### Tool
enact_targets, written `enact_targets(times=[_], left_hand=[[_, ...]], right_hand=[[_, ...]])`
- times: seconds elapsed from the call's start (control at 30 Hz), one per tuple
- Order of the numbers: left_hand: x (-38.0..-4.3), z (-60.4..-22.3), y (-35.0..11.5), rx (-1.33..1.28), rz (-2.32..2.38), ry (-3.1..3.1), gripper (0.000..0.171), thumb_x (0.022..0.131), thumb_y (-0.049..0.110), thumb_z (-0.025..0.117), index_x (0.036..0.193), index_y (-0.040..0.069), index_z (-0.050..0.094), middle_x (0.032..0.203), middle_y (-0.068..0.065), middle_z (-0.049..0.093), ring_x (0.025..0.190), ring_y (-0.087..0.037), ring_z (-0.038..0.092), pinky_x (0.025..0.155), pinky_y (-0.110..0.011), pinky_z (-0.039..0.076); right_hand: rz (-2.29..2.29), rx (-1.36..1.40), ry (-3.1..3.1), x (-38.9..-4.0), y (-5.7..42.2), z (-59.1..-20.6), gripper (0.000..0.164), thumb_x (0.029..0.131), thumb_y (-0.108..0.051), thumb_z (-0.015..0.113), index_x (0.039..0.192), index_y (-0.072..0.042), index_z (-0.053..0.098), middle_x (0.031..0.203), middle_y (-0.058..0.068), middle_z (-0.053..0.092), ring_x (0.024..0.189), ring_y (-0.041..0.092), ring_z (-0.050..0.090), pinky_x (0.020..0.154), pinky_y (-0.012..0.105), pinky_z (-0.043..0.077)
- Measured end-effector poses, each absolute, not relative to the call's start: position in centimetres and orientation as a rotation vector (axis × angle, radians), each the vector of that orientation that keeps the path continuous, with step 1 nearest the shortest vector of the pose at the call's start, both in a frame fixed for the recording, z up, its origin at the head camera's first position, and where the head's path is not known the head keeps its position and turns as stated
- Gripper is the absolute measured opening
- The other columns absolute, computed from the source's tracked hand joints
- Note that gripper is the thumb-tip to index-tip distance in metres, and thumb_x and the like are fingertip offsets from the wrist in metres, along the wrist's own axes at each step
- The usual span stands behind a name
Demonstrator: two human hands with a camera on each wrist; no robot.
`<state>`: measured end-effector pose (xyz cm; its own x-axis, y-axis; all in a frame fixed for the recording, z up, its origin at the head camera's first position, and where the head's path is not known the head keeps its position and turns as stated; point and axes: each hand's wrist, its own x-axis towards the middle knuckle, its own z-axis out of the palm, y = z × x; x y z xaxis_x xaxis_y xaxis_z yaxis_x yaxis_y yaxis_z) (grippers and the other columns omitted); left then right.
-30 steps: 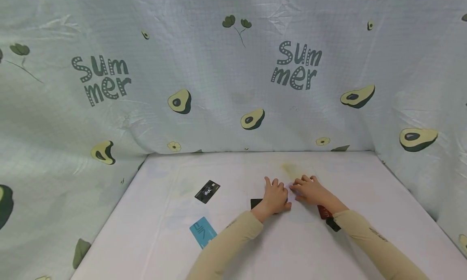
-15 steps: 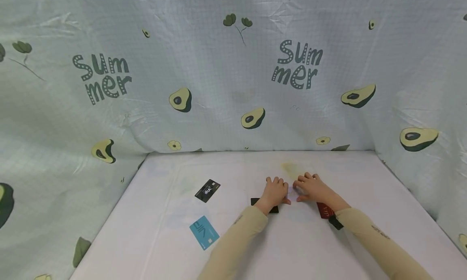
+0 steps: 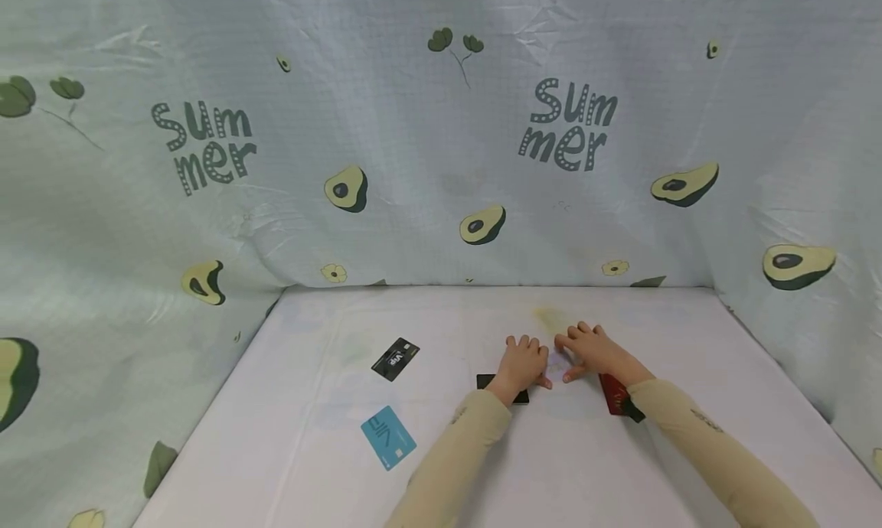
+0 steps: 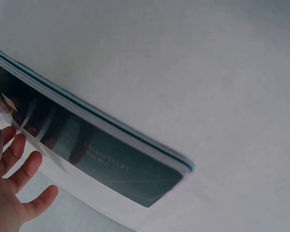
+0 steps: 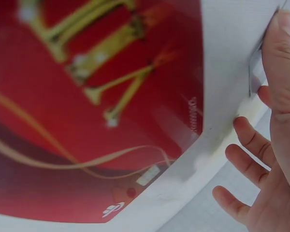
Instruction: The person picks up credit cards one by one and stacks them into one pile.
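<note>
A pale purple card (image 3: pixel 556 366) lies between my hands near the middle of the table. My left hand (image 3: pixel 525 362) holds it at its left end, thumb towards me and fingers bent. At the right end my right hand (image 3: pixel 598 355) holds it between thumb and forefinger; in the right wrist view the thumb (image 5: pixel 281 53) is against the card's edge. Beneath my left wrist lies a black card stack (image 3: pixel 521 398), its layered edge (image 4: pixel 101 116) visible in the left wrist view. A red card (image 3: pixel 612 395) with gold letters lies under my right wrist, partly hidden.
Left of my hands on the white table (image 3: pixel 331 467) lie a black VIP card (image 3: pixel 396 359) and, nearer to me, a blue card (image 3: pixel 389 438). A printed cloth (image 3: pixel 413 130) with avocados hangs behind and on both sides of the table.
Both hands shift slightly to the right, the right one drawing back from the left, so more of the pale purple card shows between them. The left fingers are more bent. The view has shifted slightly.
</note>
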<state>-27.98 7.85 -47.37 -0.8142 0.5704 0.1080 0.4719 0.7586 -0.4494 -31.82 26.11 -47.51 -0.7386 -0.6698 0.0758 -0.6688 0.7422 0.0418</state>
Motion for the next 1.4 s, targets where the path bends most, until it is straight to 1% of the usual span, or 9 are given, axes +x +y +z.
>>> enact_targets(times=[0.23,0.33,0.57,0.67,0.7,0.8,0.93,1.2,1.4], left_hand=[[-27.7,-47.1,7.8,-0.816,0.588,-2.698,0.059,0.069,0.069,0.037,0.102,0.023,0.055,0.095,0.007,0.053,0.09,-0.012,0.05,0.079,-0.033,0.041],[-27.9,-47.3,8.0,-0.808,0.585,-2.694,0.058,0.069,0.069,0.039,0.1,0.023,0.055,0.096,0.007,0.054,0.092,-0.013,0.05,0.079,-0.036,0.042],[-29.7,-49.7,9.0,-0.812,0.597,-2.672,0.061,0.068,0.072,0.037,0.103,0.024,0.049,0.099,0.007,0.054,0.095,-0.015,0.048,0.081,-0.044,0.04],[-29.3,-49.1,9.0,-0.802,0.6,-2.68,0.06,0.069,0.071,0.038,0.102,0.023,0.049,0.098,0.007,0.054,0.095,-0.015,0.049,0.082,-0.043,0.04],[-28.4,-47.9,8.9,-0.801,0.612,-2.713,0.058,0.069,0.069,0.042,0.103,0.023,0.05,0.099,0.007,0.055,0.096,-0.014,0.049,0.083,-0.04,0.04],[-27.8,-47.3,8.6,-0.793,0.611,-2.698,0.057,0.069,0.069,0.041,0.102,0.022,0.05,0.098,0.006,0.054,0.095,-0.014,0.049,0.084,-0.039,0.04],[-27.6,-47.3,8.2,-0.785,0.614,-2.693,0.059,0.069,0.069,0.04,0.104,0.023,0.05,0.099,0.005,0.055,0.096,-0.014,0.05,0.084,-0.038,0.041],[-27.4,-47.7,8.1,-0.771,0.598,-2.59,0.057,0.068,0.069,0.042,0.102,0.024,0.053,0.095,0.006,0.056,0.092,-0.013,0.052,0.082,-0.037,0.042],[-27.1,-47.5,8.3,-0.781,0.651,-2.576,0.058,0.071,0.068,0.042,0.107,0.026,0.052,0.098,0.007,0.056,0.095,-0.013,0.051,0.084,-0.038,0.041]], right_hand=[[0.002,1.08,-2.885,-31.8,25.9,-47.2,0.053,0.057,-0.052,0.07,0.091,-0.017,0.048,0.082,-0.002,0.044,0.078,0.018,0.038,0.061,0.033,0.026],[-0.002,1.067,-2.887,-31.7,25.8,-47.1,0.054,0.057,-0.051,0.071,0.092,-0.016,0.048,0.083,-0.002,0.045,0.078,0.018,0.038,0.062,0.035,0.028],[0.04,1.05,-2.905,-31.5,25.8,-47.0,0.057,0.056,-0.049,0.073,0.093,-0.014,0.049,0.085,-0.002,0.052,0.079,0.018,0.04,0.066,0.042,0.032],[0.085,1.033,-2.922,-31.4,25.9,-47.1,0.055,0.057,-0.048,0.073,0.092,-0.015,0.049,0.086,-0.003,0.055,0.079,0.017,0.041,0.066,0.04,0.031],[0.099,1.032,-2.923,-31.4,26.0,-47.2,0.054,0.057,-0.048,0.073,0.092,-0.015,0.049,0.087,-0.003,0.056,0.079,0.017,0.041,0.066,0.04,0.031],[0.131,1.029,-2.922,-31.3,26.0,-47.2,0.053,0.058,-0.047,0.074,0.093,-0.017,0.049,0.089,-0.005,0.057,0.081,0.016,0.041,0.069,0.042,0.032],[0.142,1.038,-2.893,-30.9,25.8,-47.2,0.052,0.059,-0.045,0.075,0.096,-0.018,0.051,0.093,-0.004,0.058,0.084,0.017,0.043,0.071,0.047,0.034],[0.112,1.063,-2.8,-30.4,25.8,-47.0,0.054,0.057,-0.042,0.078,0.099,-0.019,0.054,0.094,-0.001,0.055,0.086,0.021,0.045,0.07,0.048,0.036],[0.089,1.058,-2.793,-29.8,26.0,-46.8,0.056,0.058,-0.04,0.079,0.105,-0.019,0.056,0.096,-0.001,0.056,0.087,0.021,0.044,0.073,0.048,0.035]])
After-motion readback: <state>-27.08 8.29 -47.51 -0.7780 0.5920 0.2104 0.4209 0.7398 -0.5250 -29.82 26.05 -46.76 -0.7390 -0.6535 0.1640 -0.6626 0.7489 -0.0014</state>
